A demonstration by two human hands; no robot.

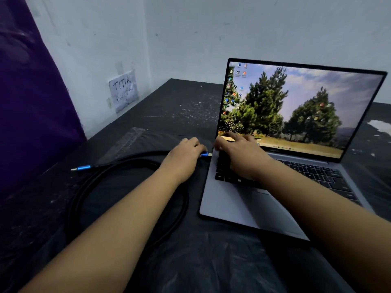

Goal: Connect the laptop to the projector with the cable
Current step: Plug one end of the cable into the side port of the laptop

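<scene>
A grey laptop (237, 199) stands open on the black table, its screen showing a desktop with pine trees. A black cable (131, 163) lies coiled to the left of it. My left hand (186, 153) pinches the cable's blue plug (205, 154), whose metal tip sits right at the laptop's left edge; I cannot tell whether it is inserted. The cable's other blue plug (83, 167) lies free on the table at the left. My right hand (239, 155) rests flat on the left part of the keyboard, near the hinge. No projector is in view.
The table (179, 102) is covered in black plastic sheeting and meets a white wall at the back. A taped paper note (123, 92) hangs on the wall. A purple cloth (27, 102) hangs at the left. White scraps (379, 125) lie at the far right.
</scene>
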